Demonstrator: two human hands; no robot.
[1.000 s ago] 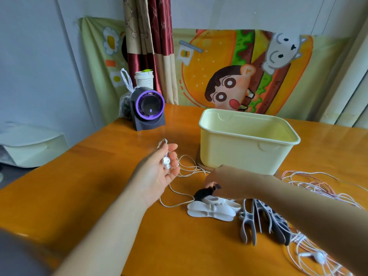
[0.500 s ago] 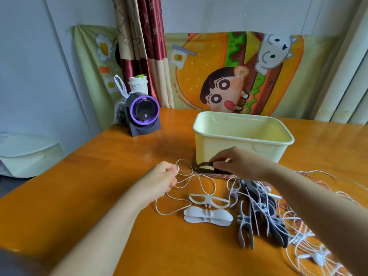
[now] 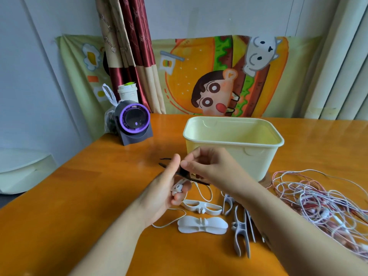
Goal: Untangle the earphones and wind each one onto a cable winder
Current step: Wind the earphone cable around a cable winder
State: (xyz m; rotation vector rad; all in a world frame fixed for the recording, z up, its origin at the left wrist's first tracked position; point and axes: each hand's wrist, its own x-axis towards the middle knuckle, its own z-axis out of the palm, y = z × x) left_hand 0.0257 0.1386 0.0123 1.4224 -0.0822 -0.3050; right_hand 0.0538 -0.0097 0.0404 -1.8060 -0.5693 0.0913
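An orange wooden table (image 3: 79,196) fills the lower frame. A cream plastic bin (image 3: 256,156) stands at centre right, and a tangle of white and pink earphones (image 3: 318,198) lies heaped along the right edge.

Both forearms reach in from the bottom and meet in the middle of the frame, just in front of the bin. The left hand (image 3: 165,190) is turned palm to the right, its thumb raised straight up. Its lower fingers curl round a pair of white earbuds (image 3: 177,189). Their cord hangs from the palm and loops on the table below the wrist.

The right hand (image 3: 211,168) comes across from the right, knuckles up. Its thumb and forefinger pinch a black cable winder (image 3: 196,180), which is held in the air between the two hands and touches the left thumb.

Below the hands, two white cable winders lie flat on the table, an open-frame one (image 3: 201,207) and a solid butterfly-shaped one (image 3: 202,226). Several pale clip-shaped winders (image 3: 242,234) lie just right of them, partly under the right forearm.
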